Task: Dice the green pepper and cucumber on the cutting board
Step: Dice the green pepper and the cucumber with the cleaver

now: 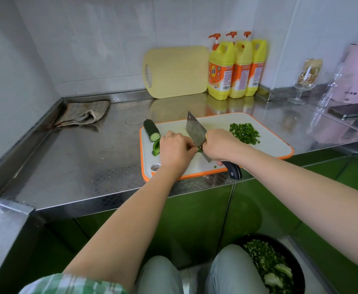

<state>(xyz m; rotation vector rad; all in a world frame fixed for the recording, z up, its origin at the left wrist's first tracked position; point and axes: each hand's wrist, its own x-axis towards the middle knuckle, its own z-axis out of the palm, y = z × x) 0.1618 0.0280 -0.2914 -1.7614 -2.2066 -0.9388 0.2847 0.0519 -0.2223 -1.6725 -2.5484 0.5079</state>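
Far left on the steel counter (pixel 78 166) there's a crumpled rag (pixel 82 114). Next comes the cutting board (pixel 275 149), white with an orange rim. A chunk of cucumber (pixel 152 130) sits at its left end, cut face toward the person, and neither hand touches it. Just beside it the green pepper (pixel 156 147) pokes out from under the left hand (pixel 176 149). That hand's fingers are curled down over the pepper and pin it to the board. A tiny green bit shows at the fingertips, right up against the blade. The cleaver (pixel 196 130) stands edge-down between the two hands, tip pointing away. The right hand (pixel 220 146) is wrapped tight round the top of its dark handle, and the handle's end sticks out under the wrist. Right of that hand, well clear of the fingers, is a pile of diced pepper (pixel 244 133). Down on the floor at lower right, a black bowl (pixel 290 251) holds chopped green stuff, can't tell exactly what.
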